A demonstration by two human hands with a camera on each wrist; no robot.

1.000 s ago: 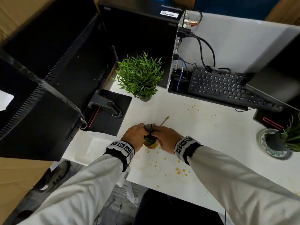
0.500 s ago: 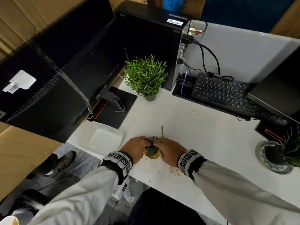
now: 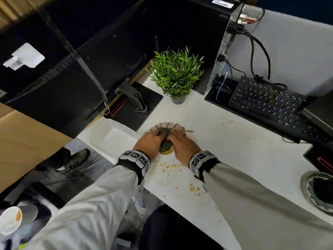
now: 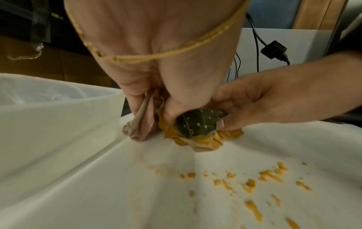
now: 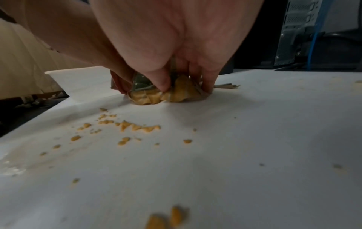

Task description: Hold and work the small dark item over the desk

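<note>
While both hands are bearing down at the near edge of the white surface [image 3: 225, 159], the left hand [image 3: 150, 141] and the right hand [image 3: 182, 144] are pinching a small paper parasol [image 4: 197, 124] between them. Its dark green, white-dotted canopy is lying crumpled over yellow-stained folds, flat against the surface. The left grip is curled tight around pale bunched paper and the canopy's edge; the right grip is closing thumb and fingers on the opposite side. A fan of pale ribs is spreading just beyond the fingertips, though the head view is too blurred there to tell exactly what it belongs to. Yellow crumbs [image 5: 135, 127] are lying scattered just before the wrists. A white plastic container [image 3: 115, 136] is sitting just left of the hands, a potted plant [image 3: 177, 74] and a black keyboard [image 3: 273, 103] farther back.
</note>
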